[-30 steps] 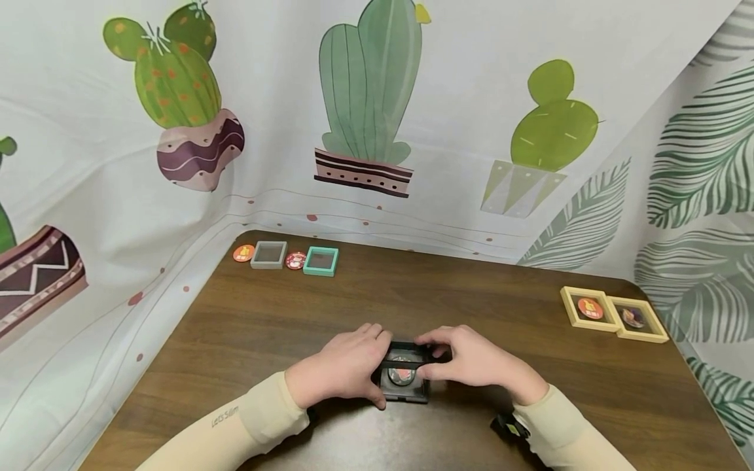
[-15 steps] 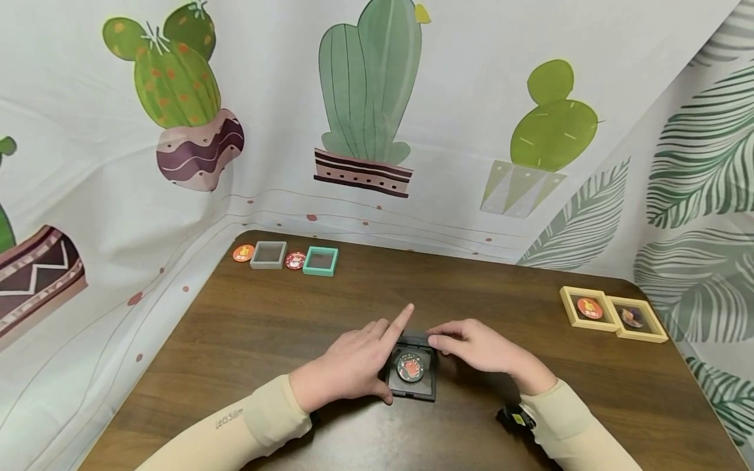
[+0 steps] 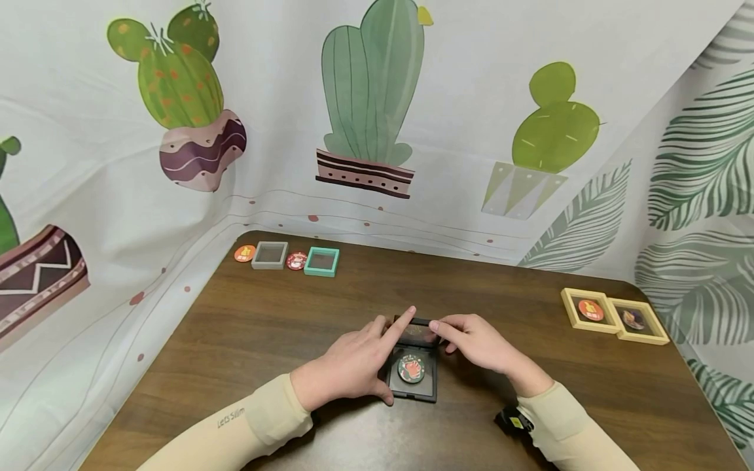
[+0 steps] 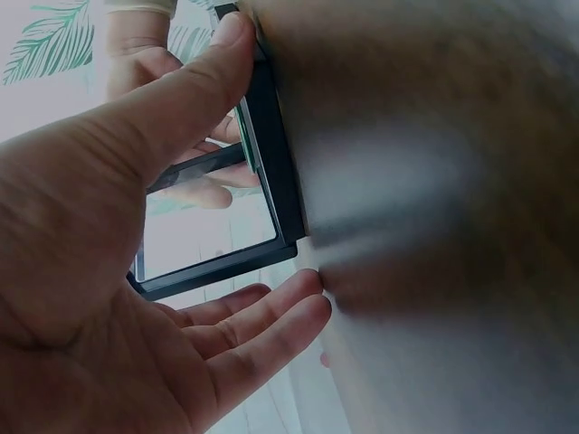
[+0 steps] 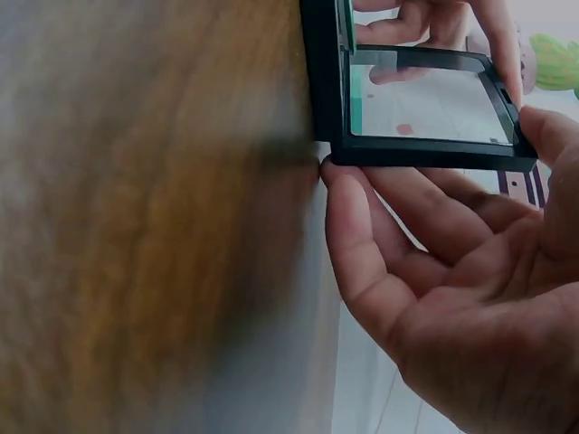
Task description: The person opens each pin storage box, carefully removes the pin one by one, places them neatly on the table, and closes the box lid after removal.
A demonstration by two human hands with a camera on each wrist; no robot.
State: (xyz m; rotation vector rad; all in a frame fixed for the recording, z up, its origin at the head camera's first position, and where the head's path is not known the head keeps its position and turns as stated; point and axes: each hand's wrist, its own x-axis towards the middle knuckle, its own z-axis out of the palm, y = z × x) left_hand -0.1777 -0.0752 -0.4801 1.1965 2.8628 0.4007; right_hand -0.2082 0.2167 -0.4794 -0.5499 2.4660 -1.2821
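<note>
A black hinged display frame (image 3: 425,396) lies opened on the table before me, its lid (image 3: 418,331) raised at the far side. On the clear film of its lower half sits a round dark green disc (image 3: 411,369) with a red picture. My left hand (image 3: 353,360) rests along the frame's left side, thumb at the near corner and index finger stretched out by the lid's top left corner. Its other fingers lie outside the frame in the left wrist view. With my right hand (image 3: 480,345) I pinch the lid's right side, thumb at its top edge (image 5: 507,86).
At the table's back left stand an orange disc (image 3: 244,254), a grey frame (image 3: 269,265), a red disc (image 3: 296,261) and a teal frame (image 3: 321,271). Two pale yellow frames (image 3: 592,325) with discs inside lie at the right. A cactus-print cloth (image 3: 459,131) hangs behind.
The lid has swung back, away from me, and uncovered the disc. My right hand has moved with it, slightly away. My left index finger has straightened.
</note>
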